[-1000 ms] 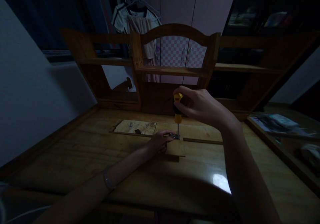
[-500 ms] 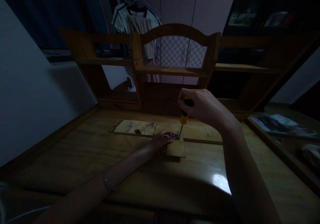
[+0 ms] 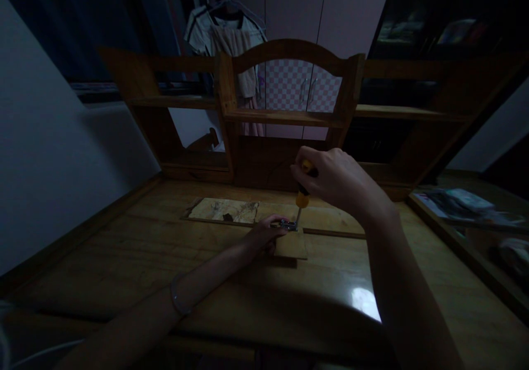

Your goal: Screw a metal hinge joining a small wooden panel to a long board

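Note:
My right hand (image 3: 334, 174) is wrapped around the yellow and black handle of a screwdriver (image 3: 303, 200). The shaft points down, and its tip meets the right end of a small metal hinge (image 3: 290, 225). From the left, my left hand (image 3: 262, 235) grips the hinge between thumb and fingers at the edge of a small wooden board (image 3: 291, 245). The board sits slightly raised, casting a shadow on the wooden desktop (image 3: 198, 265). Some fingers of my left hand are hidden behind the board and hinge.
Behind the hands, a longer wooden panel with a worn, peeling patch (image 3: 223, 210) lies on the desktop. A wooden shelf unit (image 3: 289, 117) rises at the back. Papers and wrapped items (image 3: 467, 202) lie on a lower surface at right.
The screwdriver handle and my right hand's fingers have turned slightly, and the handle leans a little more left. My left hand, the hinge and the board stay almost still.

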The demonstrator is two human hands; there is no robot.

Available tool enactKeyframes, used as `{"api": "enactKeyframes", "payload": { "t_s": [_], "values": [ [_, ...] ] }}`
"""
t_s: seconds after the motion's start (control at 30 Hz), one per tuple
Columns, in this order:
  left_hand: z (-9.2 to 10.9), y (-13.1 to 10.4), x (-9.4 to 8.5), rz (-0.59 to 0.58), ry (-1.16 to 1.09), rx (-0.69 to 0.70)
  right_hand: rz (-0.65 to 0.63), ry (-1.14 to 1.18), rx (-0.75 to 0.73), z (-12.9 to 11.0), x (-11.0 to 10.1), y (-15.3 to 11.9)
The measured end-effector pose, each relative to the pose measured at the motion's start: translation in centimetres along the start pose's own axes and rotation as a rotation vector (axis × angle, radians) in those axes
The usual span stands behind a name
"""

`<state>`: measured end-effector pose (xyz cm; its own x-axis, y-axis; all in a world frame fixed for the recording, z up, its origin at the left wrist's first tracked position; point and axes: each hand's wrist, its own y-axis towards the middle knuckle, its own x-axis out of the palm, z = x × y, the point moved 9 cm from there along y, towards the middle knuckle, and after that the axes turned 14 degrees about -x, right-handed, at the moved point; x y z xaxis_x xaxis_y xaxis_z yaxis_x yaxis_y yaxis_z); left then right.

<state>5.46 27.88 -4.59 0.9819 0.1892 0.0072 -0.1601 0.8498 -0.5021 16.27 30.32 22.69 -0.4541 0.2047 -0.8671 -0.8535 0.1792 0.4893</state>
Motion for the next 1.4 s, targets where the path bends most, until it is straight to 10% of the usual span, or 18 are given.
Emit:
{"api": "enactKeyframes", "payload": {
  "t_s": [1.4],
  "values": [
    [0.0, -0.3, 0.1, -0.023, -0.066, -0.007, -0.03, -0.047, 0.064, 1.0, 0.7, 0.0]
  ]
}}
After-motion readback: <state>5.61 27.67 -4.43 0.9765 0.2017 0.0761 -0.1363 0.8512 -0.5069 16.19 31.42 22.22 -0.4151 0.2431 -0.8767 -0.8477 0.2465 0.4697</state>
